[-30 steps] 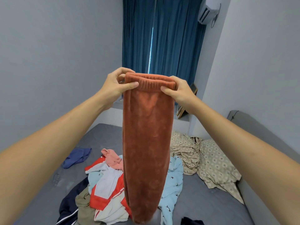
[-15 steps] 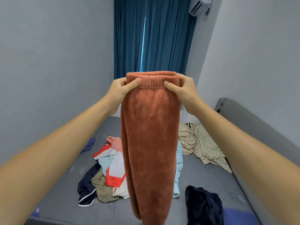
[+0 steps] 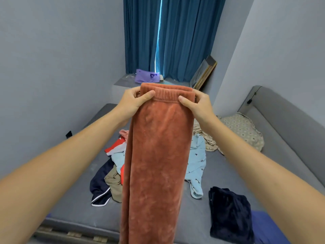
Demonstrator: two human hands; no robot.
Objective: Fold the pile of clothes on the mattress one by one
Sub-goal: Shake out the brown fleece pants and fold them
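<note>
- left hand (image 3: 135,100) pinches the left end of the waistband of the rust fleece trousers (image 3: 156,155), thumb in front, fingers curled behind
- right hand (image 3: 197,104) pinches the right end the same way
- trousers hang straight down, held up in the air over the mattress (image 3: 202,217), legs together, bottom out of frame
- clothes pile (image 3: 114,164) lies on the mattress behind the trousers
- dark navy garment (image 3: 230,212) lies apart on the right, near the mattress front edge
- patterned beige cloth (image 3: 244,129) by the headboard
</note>
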